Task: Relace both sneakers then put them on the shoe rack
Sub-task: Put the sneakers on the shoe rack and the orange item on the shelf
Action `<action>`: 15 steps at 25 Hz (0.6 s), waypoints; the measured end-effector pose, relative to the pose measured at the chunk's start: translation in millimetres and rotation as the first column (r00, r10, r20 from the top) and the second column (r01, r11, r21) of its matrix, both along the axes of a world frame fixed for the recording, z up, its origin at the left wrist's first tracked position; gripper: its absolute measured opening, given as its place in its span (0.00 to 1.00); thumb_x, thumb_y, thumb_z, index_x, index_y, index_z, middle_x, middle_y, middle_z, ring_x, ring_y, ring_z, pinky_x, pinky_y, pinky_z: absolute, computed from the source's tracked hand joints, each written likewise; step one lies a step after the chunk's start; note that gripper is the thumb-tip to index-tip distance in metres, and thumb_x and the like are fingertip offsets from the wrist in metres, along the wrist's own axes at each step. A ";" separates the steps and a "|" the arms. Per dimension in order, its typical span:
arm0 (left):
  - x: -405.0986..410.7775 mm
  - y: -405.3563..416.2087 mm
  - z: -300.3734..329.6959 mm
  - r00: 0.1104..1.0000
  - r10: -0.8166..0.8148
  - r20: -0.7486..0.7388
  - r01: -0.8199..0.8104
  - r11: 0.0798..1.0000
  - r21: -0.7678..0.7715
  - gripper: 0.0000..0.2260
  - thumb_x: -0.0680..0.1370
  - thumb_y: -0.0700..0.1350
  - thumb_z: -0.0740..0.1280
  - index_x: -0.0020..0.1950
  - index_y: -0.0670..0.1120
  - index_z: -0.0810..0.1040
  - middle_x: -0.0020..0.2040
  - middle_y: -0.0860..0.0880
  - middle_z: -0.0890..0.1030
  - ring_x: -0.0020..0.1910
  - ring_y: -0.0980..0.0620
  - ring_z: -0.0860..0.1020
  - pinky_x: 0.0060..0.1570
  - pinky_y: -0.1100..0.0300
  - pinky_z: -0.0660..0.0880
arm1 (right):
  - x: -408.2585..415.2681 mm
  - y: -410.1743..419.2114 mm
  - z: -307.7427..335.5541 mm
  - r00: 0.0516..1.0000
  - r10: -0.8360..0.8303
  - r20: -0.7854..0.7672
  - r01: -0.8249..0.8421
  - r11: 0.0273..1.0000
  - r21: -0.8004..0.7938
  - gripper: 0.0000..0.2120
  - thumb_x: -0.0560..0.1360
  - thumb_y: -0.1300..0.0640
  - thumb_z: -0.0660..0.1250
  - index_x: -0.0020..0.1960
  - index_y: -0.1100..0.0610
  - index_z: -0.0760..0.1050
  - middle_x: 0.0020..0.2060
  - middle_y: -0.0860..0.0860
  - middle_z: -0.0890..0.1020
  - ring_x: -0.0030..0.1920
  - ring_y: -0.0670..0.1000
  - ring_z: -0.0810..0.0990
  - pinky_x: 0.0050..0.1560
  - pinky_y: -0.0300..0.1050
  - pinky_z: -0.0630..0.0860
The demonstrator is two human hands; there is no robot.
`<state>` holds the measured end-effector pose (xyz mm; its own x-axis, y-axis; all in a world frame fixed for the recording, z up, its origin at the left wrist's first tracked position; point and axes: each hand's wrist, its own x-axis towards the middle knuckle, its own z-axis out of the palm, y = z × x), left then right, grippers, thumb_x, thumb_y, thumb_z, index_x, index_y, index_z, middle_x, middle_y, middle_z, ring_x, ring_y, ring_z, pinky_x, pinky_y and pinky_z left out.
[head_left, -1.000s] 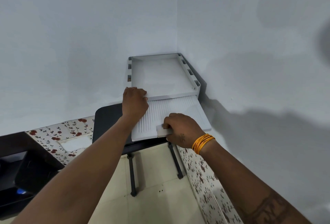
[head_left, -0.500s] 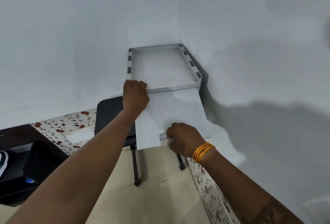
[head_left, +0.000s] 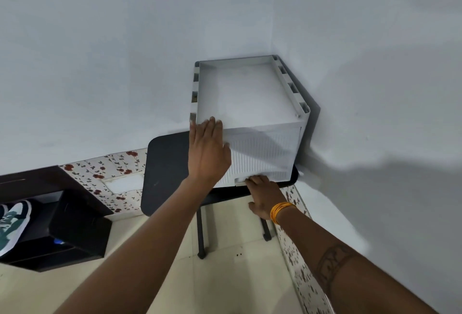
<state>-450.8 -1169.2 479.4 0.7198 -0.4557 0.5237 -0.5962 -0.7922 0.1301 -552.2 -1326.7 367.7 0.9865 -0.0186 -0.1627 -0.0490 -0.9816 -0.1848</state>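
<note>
Your left hand [head_left: 208, 149] lies flat, fingers straight, on the front top corner of the white shoe rack [head_left: 247, 103]. Your right hand [head_left: 262, 195] touches the little tab [head_left: 241, 181] at the bottom of the ribbed door [head_left: 262, 156]; whether it pinches, you cannot tell. The rack sits on a black table [head_left: 167, 163] in the wall corner, door facing you. A green and white sneaker [head_left: 12, 226] lies far left on a dark shelf [head_left: 77, 226].

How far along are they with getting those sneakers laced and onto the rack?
Done: I cannot tell; the one sneaker in view at the far left shows white laces, but no second one is visible. In hand: the left hand lies flat on the white shoe box while the right hand has fingers at the tab on its ribbed door. Left: putting the sneakers away.
</note>
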 end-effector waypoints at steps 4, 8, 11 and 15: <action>-37.8 -6.5 -21.9 0.988 -0.076 -0.137 0.031 0.952 -0.303 0.30 0.82 0.45 0.68 0.82 0.44 0.63 0.84 0.45 0.58 0.84 0.47 0.52 0.81 0.54 0.47 | 19.8 -6.0 -11.1 0.999 -0.019 0.044 0.016 0.997 0.076 0.32 0.74 0.51 0.69 0.76 0.55 0.66 0.73 0.53 0.70 0.73 0.59 0.67 0.69 0.57 0.73; -76.8 -19.2 -51.1 0.815 -0.224 -0.535 -0.244 0.704 -0.667 0.27 0.82 0.42 0.70 0.80 0.52 0.69 0.79 0.56 0.67 0.79 0.58 0.63 0.75 0.68 0.59 | 12.6 -0.7 -31.1 0.963 -0.192 0.191 0.122 0.936 0.331 0.24 0.77 0.51 0.63 0.72 0.53 0.73 0.67 0.51 0.77 0.68 0.53 0.74 0.68 0.50 0.74; -66.5 -26.8 -72.1 0.428 -0.432 -0.794 -0.710 0.383 -0.591 0.25 0.82 0.39 0.69 0.78 0.50 0.71 0.70 0.53 0.78 0.66 0.55 0.76 0.69 0.58 0.72 | -3.1 6.5 -36.0 0.806 -0.544 0.233 0.272 0.690 0.671 0.15 0.78 0.55 0.68 0.64 0.56 0.80 0.57 0.50 0.83 0.58 0.47 0.79 0.59 0.41 0.75; -42.7 -31.0 -93.1 0.271 -0.496 -0.825 -0.889 0.200 -0.412 0.26 0.81 0.37 0.67 0.80 0.45 0.68 0.70 0.45 0.77 0.52 0.53 0.78 0.73 0.50 0.71 | 4.0 -10.7 -30.4 0.485 -0.804 -0.344 0.422 -0.128 0.897 0.30 0.72 0.56 0.75 0.73 0.55 0.74 0.60 0.50 0.81 0.63 0.53 0.80 0.67 0.55 0.77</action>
<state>-493.6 -1200.2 386.3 0.7938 -0.0059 -0.6082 0.5905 0.2471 0.7683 -548.2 -1337.4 337.2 0.5952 -0.6965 -0.4008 -0.2970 0.2728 -0.9151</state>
